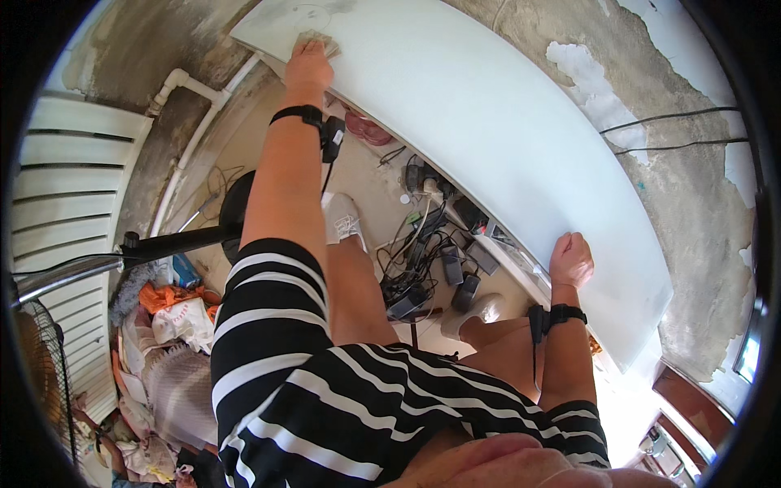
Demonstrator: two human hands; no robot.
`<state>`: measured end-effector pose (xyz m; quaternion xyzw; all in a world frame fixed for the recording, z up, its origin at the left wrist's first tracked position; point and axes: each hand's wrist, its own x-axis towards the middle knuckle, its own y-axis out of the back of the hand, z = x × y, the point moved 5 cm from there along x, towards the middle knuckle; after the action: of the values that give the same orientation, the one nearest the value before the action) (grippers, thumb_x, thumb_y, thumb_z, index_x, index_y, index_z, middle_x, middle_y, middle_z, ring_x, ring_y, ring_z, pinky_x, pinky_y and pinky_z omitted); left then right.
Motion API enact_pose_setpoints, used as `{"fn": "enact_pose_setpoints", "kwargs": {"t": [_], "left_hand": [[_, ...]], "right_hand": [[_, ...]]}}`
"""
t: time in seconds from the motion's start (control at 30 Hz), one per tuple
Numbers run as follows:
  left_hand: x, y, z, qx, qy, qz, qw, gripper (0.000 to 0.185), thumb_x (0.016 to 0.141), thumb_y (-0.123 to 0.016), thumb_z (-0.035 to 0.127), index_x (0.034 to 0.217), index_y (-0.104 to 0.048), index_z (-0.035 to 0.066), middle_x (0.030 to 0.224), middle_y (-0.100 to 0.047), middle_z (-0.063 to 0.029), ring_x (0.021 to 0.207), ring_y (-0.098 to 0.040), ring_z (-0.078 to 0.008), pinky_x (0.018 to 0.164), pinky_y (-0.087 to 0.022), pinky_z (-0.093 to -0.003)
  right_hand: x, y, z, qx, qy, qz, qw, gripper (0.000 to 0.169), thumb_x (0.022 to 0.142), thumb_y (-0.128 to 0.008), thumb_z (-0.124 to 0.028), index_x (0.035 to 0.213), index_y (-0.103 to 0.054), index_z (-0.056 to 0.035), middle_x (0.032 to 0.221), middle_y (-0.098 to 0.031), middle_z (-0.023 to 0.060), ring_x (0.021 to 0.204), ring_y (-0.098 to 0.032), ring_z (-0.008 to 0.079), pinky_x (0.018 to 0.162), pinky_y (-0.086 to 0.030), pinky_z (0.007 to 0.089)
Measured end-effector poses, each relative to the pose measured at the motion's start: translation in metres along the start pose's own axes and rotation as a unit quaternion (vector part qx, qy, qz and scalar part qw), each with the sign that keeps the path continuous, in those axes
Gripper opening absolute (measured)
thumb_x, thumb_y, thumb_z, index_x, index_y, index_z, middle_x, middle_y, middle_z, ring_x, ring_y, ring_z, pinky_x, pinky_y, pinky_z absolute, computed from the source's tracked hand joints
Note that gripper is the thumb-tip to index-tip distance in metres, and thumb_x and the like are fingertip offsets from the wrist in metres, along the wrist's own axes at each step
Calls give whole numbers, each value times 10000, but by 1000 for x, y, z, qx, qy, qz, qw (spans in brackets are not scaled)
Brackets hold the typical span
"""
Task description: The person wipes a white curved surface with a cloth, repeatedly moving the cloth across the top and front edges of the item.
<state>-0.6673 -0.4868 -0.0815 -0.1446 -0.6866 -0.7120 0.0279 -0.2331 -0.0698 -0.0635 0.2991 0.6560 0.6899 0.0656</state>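
Note:
A long, pale tabletop (464,110) with a glossy surface spans the view in front of me. At its far left end, my left hand (308,64) holds a crumpled, beige cloth or tissue (328,44) against the surface, and the fingers partly cover it. Faint round marks (312,18) show on the tabletop just beyond that hand. My right hand (572,261) is curled into a fist and rests near the front edge on the right. Nothing is visible inside the fist. Both wrists wear black straps with small devices and cables.
Under the table lie tangled black cables (421,244) and several power adapters (467,293). A black stand pole (183,242) and a fan (46,372) stand at left, near piled bags (183,317). A white pipe (195,134) runs along the stained wall (671,152).

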Motion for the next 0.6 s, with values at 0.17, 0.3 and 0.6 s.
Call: {"fn": "enact_pose_setpoints", "kwargs": {"t": [0.17, 0.3, 0.6], "left_hand": [[-38, 21, 41, -38, -65, -39, 996, 443, 837, -456, 87, 1278, -499, 98, 1376, -458, -46, 1301, -366, -259, 1028, -364, -378], [-43, 22, 52, -34, -116, 5, 993, 486, 829, -441, 58, 1312, -471, 103, 1372, -472, -50, 1294, -382, -281, 1023, -374, -400], [-8, 4, 96, -158, -145, -76, 974, 392, 839, -471, 68, 1194, -588, 185, 1307, -508, -85, 1190, -485, -291, 985, -427, -377]], "right_hand": [[1, -1, 1, -9, -7, 8, 1000, 235, 850, -520, -204, 641, -478, -104, 634, -559, 87, 587, -563, 313, 499, -437, 449], [1, 1, 0, -23, -10, -2, 1000, 227, 851, -521, -211, 653, -489, -104, 642, -566, 88, 590, -568, 314, 500, -440, 447], [3, 0, -2, -1, -10, -4, 1000, 226, 847, -530, -201, 651, -485, -98, 637, -559, 87, 596, -568, 313, 508, -440, 447]]}}
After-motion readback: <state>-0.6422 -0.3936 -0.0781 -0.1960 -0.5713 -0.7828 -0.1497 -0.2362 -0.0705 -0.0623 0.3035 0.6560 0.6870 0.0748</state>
